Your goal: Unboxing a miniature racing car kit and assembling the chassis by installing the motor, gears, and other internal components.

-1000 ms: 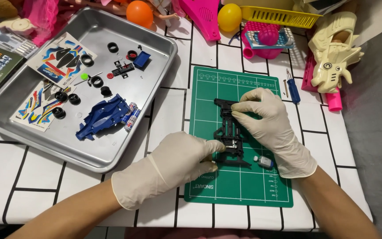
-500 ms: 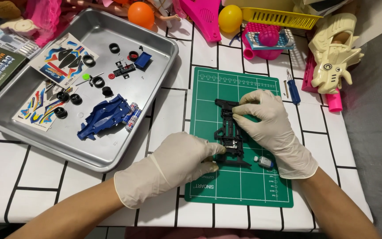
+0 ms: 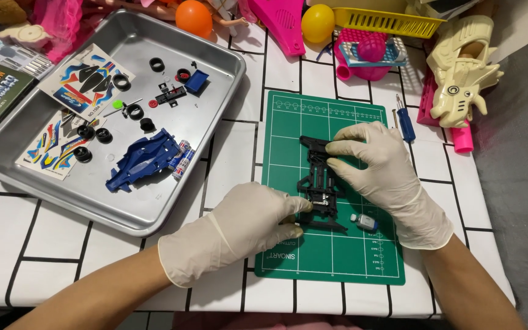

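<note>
Chassis, black, sits mid-mat; our right hand pinches its far end, our left hand fingers its near edge, table bare beside.

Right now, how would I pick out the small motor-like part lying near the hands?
Start at the green cutting mat on the white tiled table. On its lower right, just below the right hand and beside the black chassis, lies a small silver cylinder with a blue end, the only metallic piece on the mat.
</note>
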